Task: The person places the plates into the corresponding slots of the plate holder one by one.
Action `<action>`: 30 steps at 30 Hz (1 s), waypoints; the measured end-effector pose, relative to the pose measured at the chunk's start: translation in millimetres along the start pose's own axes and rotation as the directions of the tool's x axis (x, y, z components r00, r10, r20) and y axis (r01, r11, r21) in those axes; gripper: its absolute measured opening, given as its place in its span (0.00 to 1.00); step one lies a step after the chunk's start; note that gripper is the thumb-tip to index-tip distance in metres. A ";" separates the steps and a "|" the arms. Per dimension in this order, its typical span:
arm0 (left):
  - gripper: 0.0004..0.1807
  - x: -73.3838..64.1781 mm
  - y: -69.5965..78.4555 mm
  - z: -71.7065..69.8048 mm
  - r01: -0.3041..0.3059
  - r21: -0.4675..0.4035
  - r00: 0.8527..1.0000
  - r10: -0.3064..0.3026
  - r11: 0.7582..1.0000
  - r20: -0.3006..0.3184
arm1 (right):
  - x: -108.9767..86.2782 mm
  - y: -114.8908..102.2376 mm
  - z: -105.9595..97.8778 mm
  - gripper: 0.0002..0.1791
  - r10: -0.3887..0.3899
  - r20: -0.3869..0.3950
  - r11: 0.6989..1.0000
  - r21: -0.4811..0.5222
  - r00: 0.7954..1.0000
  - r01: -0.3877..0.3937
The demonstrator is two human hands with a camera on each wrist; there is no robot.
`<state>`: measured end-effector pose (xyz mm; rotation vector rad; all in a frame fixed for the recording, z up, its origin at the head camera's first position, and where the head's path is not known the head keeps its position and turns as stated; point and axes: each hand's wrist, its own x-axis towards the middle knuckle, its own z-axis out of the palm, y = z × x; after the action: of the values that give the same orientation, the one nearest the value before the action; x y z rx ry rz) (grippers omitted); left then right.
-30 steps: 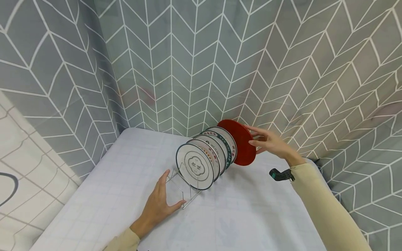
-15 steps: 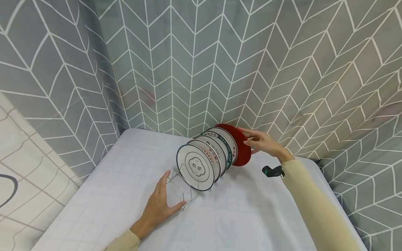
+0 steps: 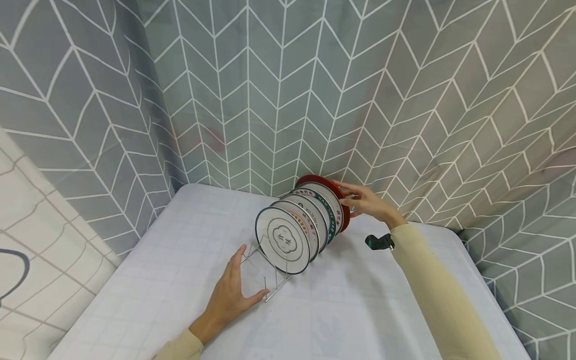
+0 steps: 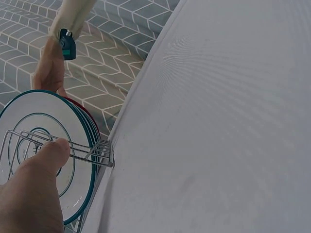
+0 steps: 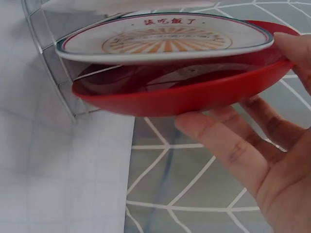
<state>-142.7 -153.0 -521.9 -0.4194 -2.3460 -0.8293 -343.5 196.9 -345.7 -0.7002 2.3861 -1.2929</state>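
A wire dish rack (image 3: pixel 280 285) stands on the white-covered table, holding several upright plates with patterned rims. The nearest white plate (image 3: pixel 284 239) has a dark rim and a central motif. At the rack's near end, my left hand (image 3: pixel 228 296) spans its width, thumb on one side and fingers on the other; in the left wrist view the thumb lies against the wires (image 4: pixel 102 154). My right hand (image 3: pixel 370 204) pinches a red plate (image 5: pixel 160 101) by its edge at the far end. That plate stands just behind a white plate with red lettering (image 5: pixel 167 41), its lower edge near the wires.
A grey curtain (image 3: pixel 261 90) with white chevron lines hangs close behind the rack and along the right. The white tablecloth (image 3: pixel 333 310) spreads in front. A dark band (image 3: pixel 379 242) is on the right wrist.
My right hand has moved the red plate left and toward the other plates, so less of it shows past the row. My left hand stays at the rack.
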 end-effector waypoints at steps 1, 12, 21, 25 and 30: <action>0.68 0.3 0.0 0.1 -0.002 0.000 1.000 0.002 1.000 -0.001 | -0.3 0.2 -0.2 0.34 0.001 -0.001 1.000 0.000 1.000 -0.001; 0.68 1.5 0.3 -0.4 0.007 0.006 1.000 -0.007 1.000 0.000 | -2.2 -2.3 1.5 0.35 0.030 0.013 0.999 0.029 0.999 -0.030; 0.68 0.8 0.3 0.7 -0.015 0.017 1.000 0.015 1.000 -0.022 | -8.5 18.7 7.9 0.37 0.118 0.020 0.982 0.146 0.993 -0.119; 0.69 0.7 0.7 0.3 -0.004 0.013 1.000 0.004 1.000 -0.014 | -11.9 28.7 14.5 0.39 0.174 0.046 0.951 0.252 0.984 -0.180; 0.68 0.8 1.3 0.4 -0.015 0.009 1.000 0.015 1.000 -0.022 | -16.2 39.6 20.9 0.39 0.193 0.080 0.915 0.345 0.978 -0.209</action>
<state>-142.9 -151.7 -521.1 -0.4216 -2.3231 -0.8123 -329.9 210.3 -389.2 -0.3624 2.0472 -1.5374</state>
